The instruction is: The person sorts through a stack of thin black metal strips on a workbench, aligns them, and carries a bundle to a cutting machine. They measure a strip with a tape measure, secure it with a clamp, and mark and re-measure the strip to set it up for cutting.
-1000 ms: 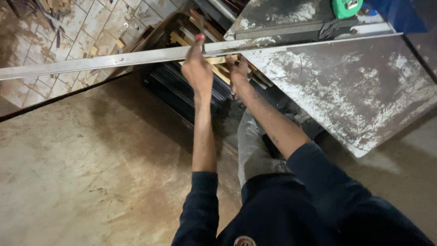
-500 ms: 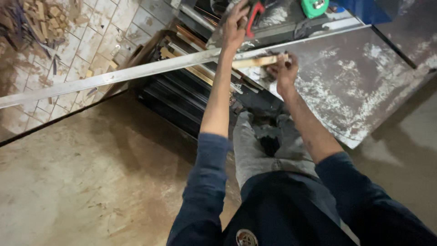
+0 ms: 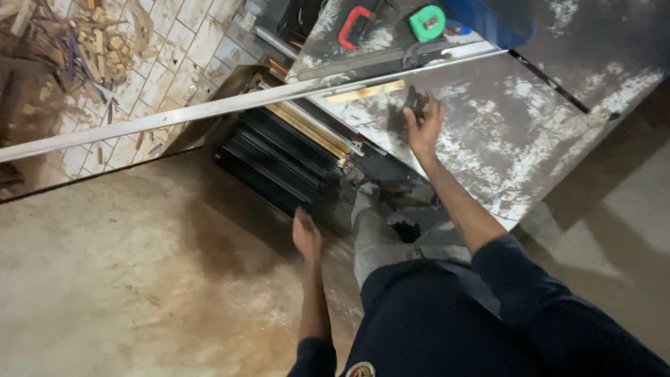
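Note:
A long silver metal bar (image 3: 209,108) lies across the edge of a dusty dark worktable (image 3: 516,132) and sticks out far to the left. My right hand (image 3: 423,126) rests on the tabletop beside a small dark object (image 3: 414,103), fingers spread, just below a short wooden strip (image 3: 364,92). My left hand (image 3: 306,235) hangs low by my side above the floor, empty, near a stack of dark metal profiles (image 3: 279,157).
A red handle (image 3: 354,21) and a green tape measure (image 3: 427,22) lie at the table's far side next to a blue object (image 3: 488,21). Wood scraps (image 3: 77,42) are piled on the tiled floor at top left. Bare concrete floor (image 3: 118,279) spreads left.
My left hand has let go of the metal bar and dropped to my side. My right hand has moved from the wooden strip onto the tabletop. The view has shifted.

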